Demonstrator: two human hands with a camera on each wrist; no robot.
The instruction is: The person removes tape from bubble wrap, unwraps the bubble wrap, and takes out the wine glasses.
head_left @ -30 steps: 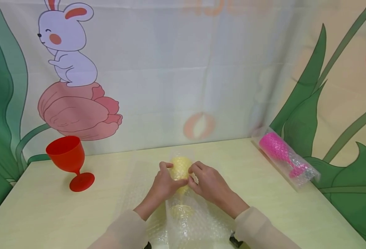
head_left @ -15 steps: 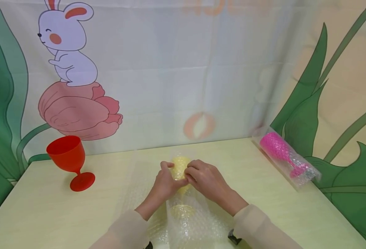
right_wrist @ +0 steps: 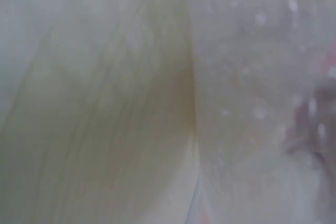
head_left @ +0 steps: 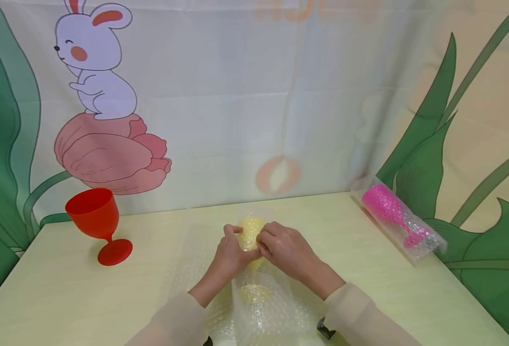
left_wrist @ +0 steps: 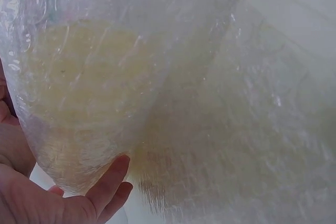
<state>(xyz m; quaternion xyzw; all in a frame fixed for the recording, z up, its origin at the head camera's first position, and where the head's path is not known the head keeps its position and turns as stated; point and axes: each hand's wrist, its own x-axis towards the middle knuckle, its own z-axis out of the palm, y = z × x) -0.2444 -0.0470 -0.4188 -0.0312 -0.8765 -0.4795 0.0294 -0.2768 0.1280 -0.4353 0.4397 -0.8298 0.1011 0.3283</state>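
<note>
A yellow goblet (head_left: 251, 231) lies inside bubble wrap (head_left: 260, 322) at the middle front of the table, its bowl away from me and its round foot towards me. My left hand (head_left: 231, 254) grips the wrapped bowl from the left, thumb across its near side. From the right, my right hand (head_left: 285, 247) pinches the wrap over the bowl with bent fingers. In the left wrist view the yellow foot (left_wrist: 89, 72) shows through the bubble layer, above my left fingers (left_wrist: 109, 184). The right wrist view is blurred and mostly filled by bubble wrap (right_wrist: 247, 103).
A red goblet (head_left: 94, 214) stands on the table (head_left: 55, 288) at the left. At the far right lies a pink goblet (head_left: 384, 204) rolled in bubble wrap. More bubble wrap spreads flat under the yellow goblet. A printed cloth (head_left: 219, 105) hangs behind the table.
My right hand has shifted slightly left over the bowl, its thumb and fingertips closing together on the wrap. The left hand keeps its grip, and both other goblets stay put.
</note>
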